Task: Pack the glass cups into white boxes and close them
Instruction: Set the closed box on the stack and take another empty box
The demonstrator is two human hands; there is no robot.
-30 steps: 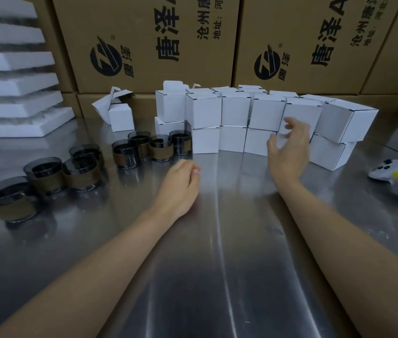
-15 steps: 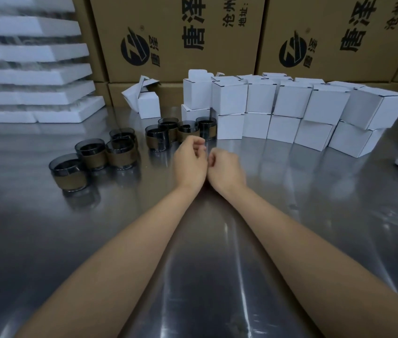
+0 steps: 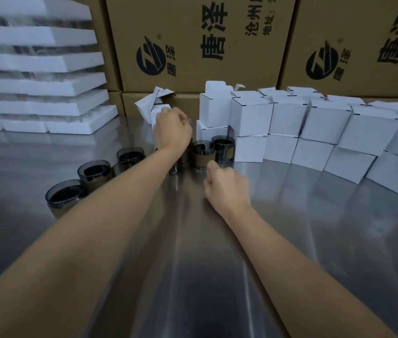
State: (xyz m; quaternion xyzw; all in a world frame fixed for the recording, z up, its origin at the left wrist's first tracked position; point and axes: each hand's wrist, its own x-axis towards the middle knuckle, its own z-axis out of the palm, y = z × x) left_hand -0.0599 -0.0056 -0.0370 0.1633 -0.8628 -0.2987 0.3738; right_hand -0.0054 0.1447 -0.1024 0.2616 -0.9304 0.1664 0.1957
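The left arm (image 3: 110, 215) stretches far forward, the left grip (image 3: 172, 129) with fingers curled; nearer, the right grip (image 3: 226, 189) forms an empty fist.

Steel table (image 3: 339, 235) — foam trays (image 3: 34, 84) stacked left, brown cartons (image 3: 193, 28) behind.

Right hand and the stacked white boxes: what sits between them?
Two dark glass cups stand between the right hand and the stacked white boxes, in the head view.

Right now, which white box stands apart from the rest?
The open-flapped box just behind the left hand, alone to the left of the stacked boxes.
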